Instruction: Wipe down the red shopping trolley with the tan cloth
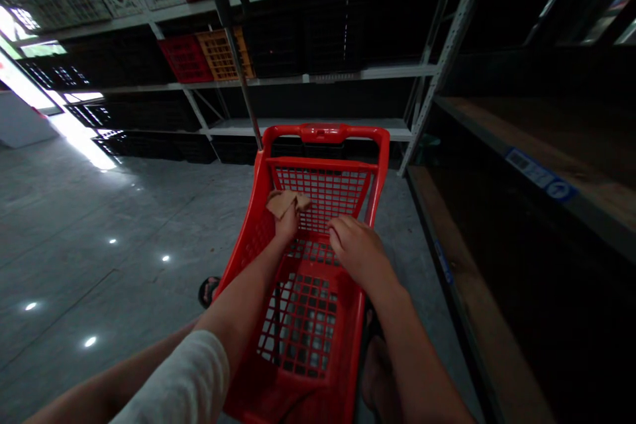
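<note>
A red plastic shopping cart [342, 281] with grid walls stands right in front of me. My left hand [287, 224] reaches inside the basket and is closed on a folded tan cloth [282, 203] near the left wall. The cloth bunches out on both sides of the fingers. Over the basket's right side, my right hand [355, 245] has its fingers curled inward; whatever is under them, if anything, is hidden. The cart's handle [322, 132] is at the far end, beyond both hands.
A metal pole [243, 86] rises from the cart's far left corner. Behind it, a grey shelf rack [417, 71] carries crates, among them a red crate [185, 58] and an orange crate [226, 53]. Wooden shelving [571, 139] runs along the right. Grey floor [149, 225] extends left.
</note>
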